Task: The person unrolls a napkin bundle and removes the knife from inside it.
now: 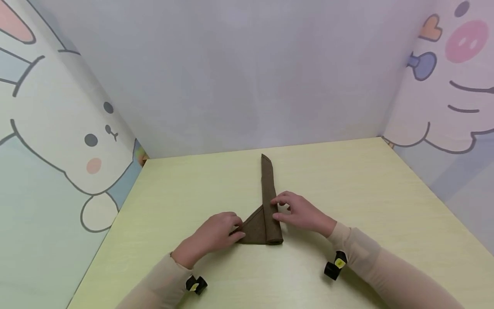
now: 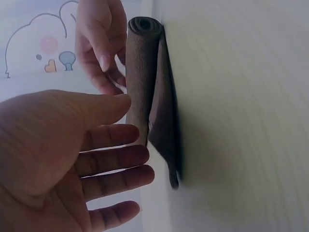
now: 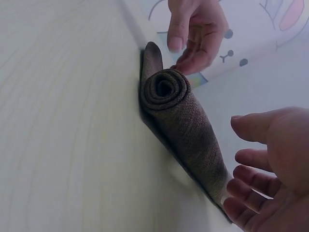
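Observation:
A brown cloth, partly rolled into a tube (image 1: 269,189), lies on the table and points away from me. Its unrolled part forms a flat triangle (image 1: 255,229) on the left side. The spiral end of the cloth roll (image 3: 186,125) faces the right wrist camera. My left hand (image 1: 218,231) is at the triangle's left tip; in the left wrist view its fingers are loosely extended. Beside the roll's right side is my right hand (image 1: 302,212), with thumb and fingers relaxed and spread. Whether its fingertips touch the cloth, I cannot tell.
The pale wooden table (image 1: 185,184) runs back to a plain light wall (image 1: 239,86). Cartoon-printed panels stand at the left (image 1: 65,141) and right (image 1: 444,103). A small black camera is strapped at each wrist.

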`<action>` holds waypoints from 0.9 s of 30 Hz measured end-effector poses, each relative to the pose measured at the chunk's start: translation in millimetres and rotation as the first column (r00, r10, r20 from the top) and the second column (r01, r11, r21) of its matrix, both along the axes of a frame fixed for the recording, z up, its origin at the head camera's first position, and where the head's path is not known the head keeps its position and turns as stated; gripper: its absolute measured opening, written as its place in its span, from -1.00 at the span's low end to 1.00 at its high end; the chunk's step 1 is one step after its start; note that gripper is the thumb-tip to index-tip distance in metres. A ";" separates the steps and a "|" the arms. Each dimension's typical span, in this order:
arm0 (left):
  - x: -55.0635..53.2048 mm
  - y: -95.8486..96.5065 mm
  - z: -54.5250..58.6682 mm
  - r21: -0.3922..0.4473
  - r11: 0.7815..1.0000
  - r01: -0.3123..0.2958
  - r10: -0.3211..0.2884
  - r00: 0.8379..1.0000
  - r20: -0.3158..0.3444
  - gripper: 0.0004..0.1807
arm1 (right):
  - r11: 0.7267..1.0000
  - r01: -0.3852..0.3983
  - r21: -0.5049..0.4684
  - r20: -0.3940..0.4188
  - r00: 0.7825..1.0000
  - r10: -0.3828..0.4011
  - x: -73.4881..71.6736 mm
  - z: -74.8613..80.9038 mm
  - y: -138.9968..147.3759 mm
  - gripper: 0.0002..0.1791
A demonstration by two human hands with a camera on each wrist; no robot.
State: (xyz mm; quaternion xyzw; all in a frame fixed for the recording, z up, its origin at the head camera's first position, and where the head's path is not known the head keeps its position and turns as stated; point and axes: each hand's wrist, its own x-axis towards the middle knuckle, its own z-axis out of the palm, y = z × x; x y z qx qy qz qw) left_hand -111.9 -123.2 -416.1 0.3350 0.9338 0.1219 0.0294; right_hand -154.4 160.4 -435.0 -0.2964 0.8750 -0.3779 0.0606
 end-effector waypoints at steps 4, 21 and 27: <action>-3.1 11.6 -1.2 -0.047 0.998 0.043 -0.044 0.999 -0.007 -0.66 | 0.995 0.023 0.096 -0.090 0.996 -0.014 -3.2 0.0 -5.7 -0.43; -2.3 19.5 -17.9 -0.256 0.967 0.004 0.008 0.999 0.047 -0.44 | 0.964 -0.056 0.259 -0.059 0.996 0.074 7.2 -8.7 -10.1 0.06; 1.3 13.6 -14.5 -0.267 0.964 0.005 0.000 1.000 0.017 -0.44 | 0.964 -0.066 0.257 -0.051 0.995 0.081 5.5 -8.9 -13.0 0.06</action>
